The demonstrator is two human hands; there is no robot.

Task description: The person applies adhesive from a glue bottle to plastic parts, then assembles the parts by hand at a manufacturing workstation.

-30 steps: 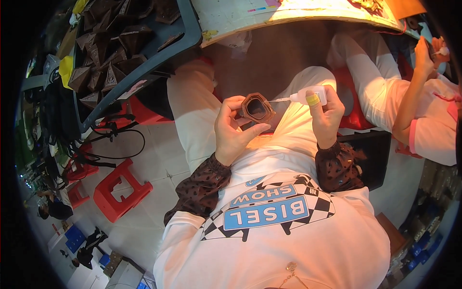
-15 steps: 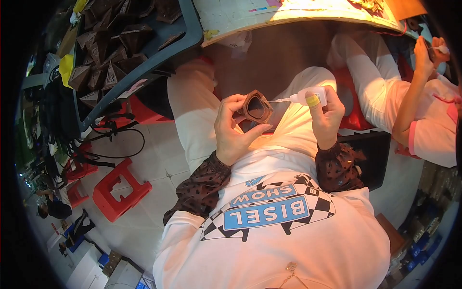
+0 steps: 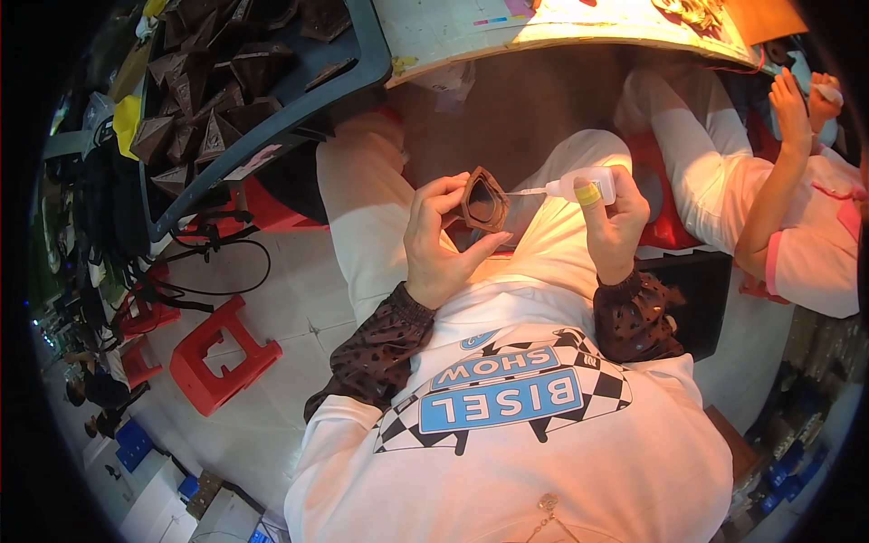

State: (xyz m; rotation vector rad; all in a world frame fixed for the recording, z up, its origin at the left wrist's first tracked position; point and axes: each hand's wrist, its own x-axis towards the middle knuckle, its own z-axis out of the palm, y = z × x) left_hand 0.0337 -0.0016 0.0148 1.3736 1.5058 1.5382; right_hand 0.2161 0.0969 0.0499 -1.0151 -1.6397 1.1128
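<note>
Held up over my lap is a brown, faceted hollow piece (image 3: 476,217), its dark opening turned toward the right. My left hand (image 3: 439,242) is closed on it, fingers on the far side and thumb along its near edge. In my right hand (image 3: 615,222) lies a small white glue bottle (image 3: 593,184), tipped sideways with its thin nozzle pointing left. The nozzle's tip is at the rim of the brown piece; I cannot tell whether it touches. A yellow band wraps my right thumb.
A dark tray (image 3: 272,149) heaped with brown angular pieces (image 3: 195,90) stands at the far left. Ahead is a pale table's edge (image 3: 543,45). A red stool (image 3: 222,357) stands on the tiled floor at left. A co-worker (image 3: 806,217) sits at the far right, hands raised.
The brown piece has turned slightly in my left hand, so its opening faces more to the right. My right hand with the bottle is nearly unmoved. The co-worker's hands have shifted a little.
</note>
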